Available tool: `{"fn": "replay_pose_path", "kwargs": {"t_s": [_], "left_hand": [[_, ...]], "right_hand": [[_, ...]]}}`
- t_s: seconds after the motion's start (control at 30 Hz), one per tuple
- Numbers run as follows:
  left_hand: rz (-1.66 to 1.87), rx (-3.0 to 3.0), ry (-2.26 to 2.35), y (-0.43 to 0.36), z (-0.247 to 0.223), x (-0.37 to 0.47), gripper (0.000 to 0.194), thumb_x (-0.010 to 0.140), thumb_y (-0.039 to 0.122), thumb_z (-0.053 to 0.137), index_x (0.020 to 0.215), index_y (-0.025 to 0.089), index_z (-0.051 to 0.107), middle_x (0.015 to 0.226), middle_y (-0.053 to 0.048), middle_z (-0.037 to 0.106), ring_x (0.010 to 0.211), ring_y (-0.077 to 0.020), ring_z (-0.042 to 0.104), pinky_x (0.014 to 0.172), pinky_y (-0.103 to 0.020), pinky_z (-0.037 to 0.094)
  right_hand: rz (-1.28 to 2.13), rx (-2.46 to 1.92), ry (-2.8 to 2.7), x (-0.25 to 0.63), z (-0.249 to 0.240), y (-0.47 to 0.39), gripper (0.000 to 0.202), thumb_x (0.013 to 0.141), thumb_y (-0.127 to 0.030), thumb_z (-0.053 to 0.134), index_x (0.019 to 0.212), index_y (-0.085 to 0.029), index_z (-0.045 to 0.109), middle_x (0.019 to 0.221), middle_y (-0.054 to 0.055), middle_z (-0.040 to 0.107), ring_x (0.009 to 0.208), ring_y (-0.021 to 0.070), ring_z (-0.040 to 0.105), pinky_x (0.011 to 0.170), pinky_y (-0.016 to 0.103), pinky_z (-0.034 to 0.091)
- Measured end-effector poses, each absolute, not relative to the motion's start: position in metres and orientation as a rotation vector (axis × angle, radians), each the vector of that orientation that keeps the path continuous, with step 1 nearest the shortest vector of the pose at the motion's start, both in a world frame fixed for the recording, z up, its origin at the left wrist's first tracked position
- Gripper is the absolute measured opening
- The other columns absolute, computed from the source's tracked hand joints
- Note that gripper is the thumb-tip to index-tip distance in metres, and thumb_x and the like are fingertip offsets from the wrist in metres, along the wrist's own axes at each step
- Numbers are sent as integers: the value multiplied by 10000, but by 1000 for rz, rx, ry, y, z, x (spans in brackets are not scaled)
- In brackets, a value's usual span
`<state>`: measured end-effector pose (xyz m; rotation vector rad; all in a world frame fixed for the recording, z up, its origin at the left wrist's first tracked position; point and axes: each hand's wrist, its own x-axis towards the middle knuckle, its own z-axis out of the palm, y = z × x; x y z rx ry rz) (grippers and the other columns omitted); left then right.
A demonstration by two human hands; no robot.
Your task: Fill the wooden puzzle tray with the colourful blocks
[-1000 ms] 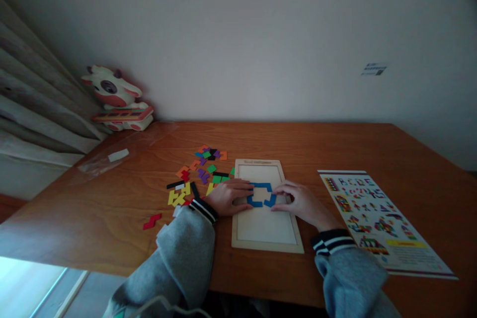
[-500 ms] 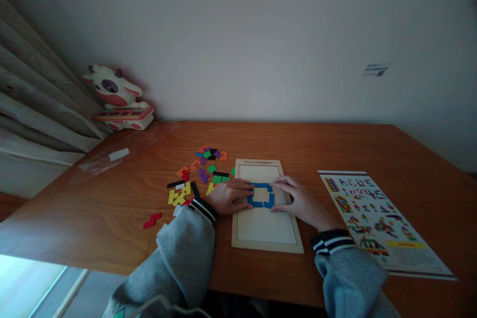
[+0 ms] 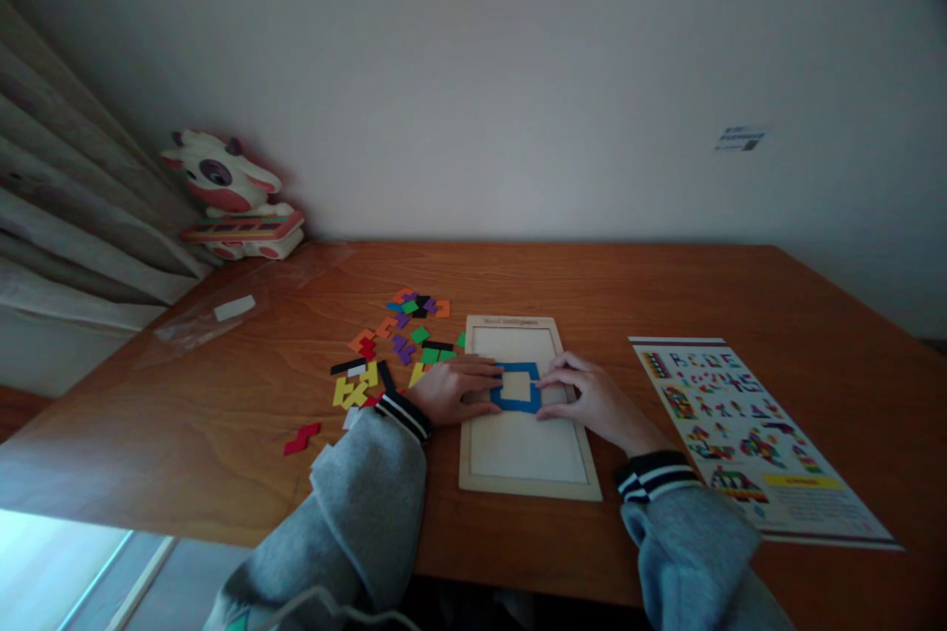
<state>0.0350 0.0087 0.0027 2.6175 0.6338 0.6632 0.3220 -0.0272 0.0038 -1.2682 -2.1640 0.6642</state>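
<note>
Flat blue puzzle pieces [image 3: 516, 405] form a closed rectangular ring around a bare middle on a pale wooden board [image 3: 529, 485]. At the ring's left side, my left hand [image 3: 453, 392] has its thumb on the lower edge and its fingers on the upper edge, partly covering the pieces. From the right, my right hand [image 3: 588, 396] curls its fingers and thumb against the blue pieces. Both hands are partly closed about the ring, pressing on it from opposite sides.
Loose coloured pieces [image 3: 403, 347] lie scattered left of the board, with a red zigzag piece [image 3: 302, 439] apart from them. A printed pattern sheet [image 3: 747, 434] rests on the right. At the back left stand a cow toy [image 3: 241, 197] and clear plastic wrapping [image 3: 214, 320].
My right hand has shifted slightly left, pushing the right-hand blue piece inward. Gaps between the blue pieces have closed up. My left hand has stayed nearly still.
</note>
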Motion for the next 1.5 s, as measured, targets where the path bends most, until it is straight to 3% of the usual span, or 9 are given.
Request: {"fn": "replay_pose_path", "kwargs": {"t_s": [0.27, 0.43, 0.63, 0.8, 1.0, 1.33, 1.4, 1.5], "left_hand": [[691, 2614, 616, 11, 0, 34, 422, 889, 475, 672, 1173, 166, 712, 1256, -120, 689, 1227, -254, 617, 1078, -421, 497], [702, 2595, 626, 11, -1, 35, 430, 876, 471, 690, 1190, 178, 704, 1267, -118, 683, 1242, -251, 607, 1080, -411, 495], [705, 2604, 620, 11, -4, 35, 408, 871, 471, 696, 1153, 178, 719, 1256, -114, 689, 1214, -250, 624, 1070, -413, 502], [705, 2616, 628, 11, -4, 35, 397, 869, 465, 702, 1136, 171, 722, 1260, -110, 688, 1210, -250, 626, 1079, -413, 493], [708, 2621, 619, 10, -1, 35, 402, 875, 464, 695, 1133, 157, 719, 1250, -112, 693, 1200, -253, 631, 1076, -410, 494], [707, 2633, 624, 11, -3, 35, 414, 882, 480, 681, 1145, 161, 714, 1239, -107, 699, 1196, -248, 633, 1079, -400, 491], [702, 2628, 633, 10, -2, 35, 423, 884, 483, 679, 1163, 166, 708, 1251, -106, 693, 1194, -244, 635, 1076, -396, 494], [701, 2619, 637, 10, -1, 35, 421, 884, 486, 677, 1167, 176, 708, 1265, -106, 685, 1211, -242, 625, 1081, -400, 490]], "right_hand": [[667, -1300, -2076, 320, 8, -28, 535, 632, -449, 886, 1088, -244, 695, 1097, 55, 633, 1041, 247, 615, 924, 401, 515], [746, -1310, -2089, 322, 6, -28, 398, 676, -526, 836, 900, -216, 725, 857, 33, 656, 732, 181, 612, 667, 314, 529], [834, -1234, -2159, 322, 4, -29, 328, 753, -522, 782, 963, -271, 780, 949, 43, 682, 885, 212, 663, 825, 347, 535], [869, -1233, -2173, 322, 4, -29, 334, 762, -479, 790, 1030, -279, 776, 973, 43, 687, 920, 217, 663, 859, 355, 529], [906, -1301, -2125, 320, 7, -28, 435, 712, -447, 832, 1080, -233, 749, 920, 48, 726, 780, 195, 644, 718, 325, 533], [948, -1341, -2042, 316, 12, -30, 433, 729, -521, 789, 1024, -206, 755, 876, 57, 738, 737, 191, 642, 681, 322, 528], [909, -1344, -1979, 316, 16, -30, 377, 825, -525, 699, 1025, -210, 750, 923, 69, 743, 788, 204, 663, 721, 339, 540], [734, -1285, -1966, 317, 18, -29, 329, 917, -476, 601, 1090, -229, 732, 1115, 90, 721, 1029, 238, 654, 932, 402, 510]]}}
